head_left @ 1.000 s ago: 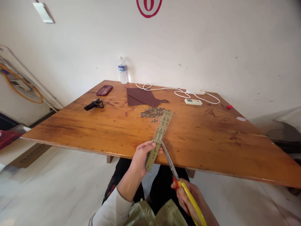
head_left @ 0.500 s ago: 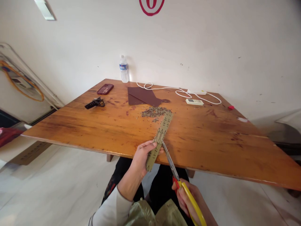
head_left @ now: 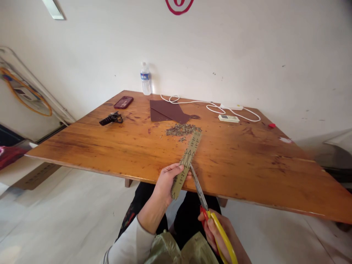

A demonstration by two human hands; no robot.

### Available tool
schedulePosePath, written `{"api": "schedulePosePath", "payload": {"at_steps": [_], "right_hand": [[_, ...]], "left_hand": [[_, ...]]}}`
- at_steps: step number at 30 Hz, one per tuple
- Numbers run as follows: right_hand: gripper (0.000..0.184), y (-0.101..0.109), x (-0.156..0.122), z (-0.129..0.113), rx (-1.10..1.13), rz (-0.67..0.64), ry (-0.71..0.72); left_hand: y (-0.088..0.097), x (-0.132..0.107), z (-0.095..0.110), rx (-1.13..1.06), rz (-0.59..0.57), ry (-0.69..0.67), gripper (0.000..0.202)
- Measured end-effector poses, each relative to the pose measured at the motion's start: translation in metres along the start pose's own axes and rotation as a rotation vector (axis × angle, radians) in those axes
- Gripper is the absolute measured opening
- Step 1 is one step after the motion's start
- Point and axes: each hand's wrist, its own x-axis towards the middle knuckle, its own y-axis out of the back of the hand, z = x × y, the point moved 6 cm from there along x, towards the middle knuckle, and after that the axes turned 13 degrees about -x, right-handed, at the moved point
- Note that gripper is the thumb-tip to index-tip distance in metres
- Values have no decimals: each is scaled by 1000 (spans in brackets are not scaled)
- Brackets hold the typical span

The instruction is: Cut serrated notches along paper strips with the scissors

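Note:
My left hand (head_left: 168, 179) pinches a long strip of sandpaper (head_left: 191, 146), its tan back with black arrows and print facing up. The strip slants away from me over the table's front edge. My right hand (head_left: 216, 229) is wrapped around the scissors (head_left: 224, 234), which have red and yellow handles. Their blades (head_left: 199, 187) reach up to the strip's right edge, beside my left fingertips. Past the strip's far end lies a pile of small dark scraps (head_left: 183, 129). Two dark maroon sandpaper sheets (head_left: 166, 111) overlap behind the pile.
On the wooden table (head_left: 242, 165) lie a phone (head_left: 124, 102), a black claw-like clip (head_left: 111, 118), a small white device (head_left: 228, 118) and a white cable with a power strip (head_left: 231, 106). A water bottle (head_left: 145, 79) stands against the wall. My knees are under the front edge.
The scissor handles have shifted slightly left, while the blade tips stay at the strip's edge. My left hand holds the strip in nearly the same place. The view has tilted a little.

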Motion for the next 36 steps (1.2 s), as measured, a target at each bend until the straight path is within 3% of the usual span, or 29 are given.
{"api": "schedulePosePath", "payload": {"at_steps": [4, 17, 24, 36], "right_hand": [[66, -9, -1, -4, 45, -16, 29], [67, -31, -4, -8, 162, 100, -112], [65, -44, -3, -10, 239, 80, -137], [63, -35, -2, -5, 166, 118, -120]], "left_hand": [[-2, -1, 0, 0, 24, -28, 21], [-2, -4, 1, 6, 91, -66, 19], [-2, -5, 0, -14, 111, -63, 18], [-2, -5, -1, -33, 111, -82, 19]]}}
